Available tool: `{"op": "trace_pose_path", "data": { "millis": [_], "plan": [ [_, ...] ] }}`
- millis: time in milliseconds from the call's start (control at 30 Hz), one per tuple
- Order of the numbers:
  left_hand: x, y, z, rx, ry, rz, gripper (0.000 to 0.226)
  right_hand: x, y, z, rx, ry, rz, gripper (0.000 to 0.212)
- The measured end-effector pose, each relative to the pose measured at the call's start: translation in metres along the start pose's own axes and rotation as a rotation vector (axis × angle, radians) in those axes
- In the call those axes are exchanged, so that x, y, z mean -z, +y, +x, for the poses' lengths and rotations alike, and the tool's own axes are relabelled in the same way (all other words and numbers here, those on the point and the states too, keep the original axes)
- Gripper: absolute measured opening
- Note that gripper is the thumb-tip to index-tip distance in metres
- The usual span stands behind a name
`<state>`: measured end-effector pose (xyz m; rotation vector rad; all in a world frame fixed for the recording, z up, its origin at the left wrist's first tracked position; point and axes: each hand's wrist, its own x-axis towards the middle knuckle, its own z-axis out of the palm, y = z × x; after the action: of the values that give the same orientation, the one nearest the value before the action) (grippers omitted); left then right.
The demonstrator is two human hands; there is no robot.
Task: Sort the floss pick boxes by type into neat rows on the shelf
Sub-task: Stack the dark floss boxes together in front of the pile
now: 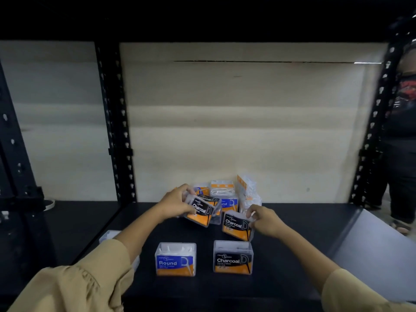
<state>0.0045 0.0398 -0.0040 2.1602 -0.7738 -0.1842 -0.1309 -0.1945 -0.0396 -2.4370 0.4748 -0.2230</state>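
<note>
Two boxes stand upright near the front of the dark shelf (292, 255): a blue "Round" box (175, 260) on the left and a black "Charcoal" box (233, 257) on the right. My left hand (174, 202) grips a tilted Charcoal box (200, 212) lifted off the pile. Behind the front Charcoal box, my right hand (264, 219) holds another Charcoal box (236, 225) by its right end. A jumbled pile (225, 194) of several more boxes, blue, black and clear, lies behind both hands.
Black perforated uprights (117, 122) (373, 131) frame the bay, with a pale back panel behind. A small clear box (108, 236) peeks out by my left sleeve. A person (403, 131) stands to the right of the shelf unit.
</note>
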Motion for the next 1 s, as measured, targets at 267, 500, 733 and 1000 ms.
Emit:
{"op": "trace_pose_path", "data": {
  "millis": [267,500,733,1000],
  "plan": [
    [-0.006,-0.026,-0.007,0.088,-0.057,0.057,0.034,0.004,0.005,-0.004,-0.001,0.007,0.024,0.021],
    [-0.005,-0.032,-0.008,0.067,-0.120,0.165,0.023,0.004,0.012,-0.004,0.020,0.012,0.008,0.026],
    [-0.011,-0.025,-0.007,0.052,-0.167,0.179,0.025,0.007,0.016,-0.009,0.078,0.004,-0.035,0.026],
    [-0.032,-0.003,-0.001,-0.003,-0.216,0.207,0.040,0.012,0.016,-0.022,0.136,-0.038,0.009,0.039]
  ]
}}
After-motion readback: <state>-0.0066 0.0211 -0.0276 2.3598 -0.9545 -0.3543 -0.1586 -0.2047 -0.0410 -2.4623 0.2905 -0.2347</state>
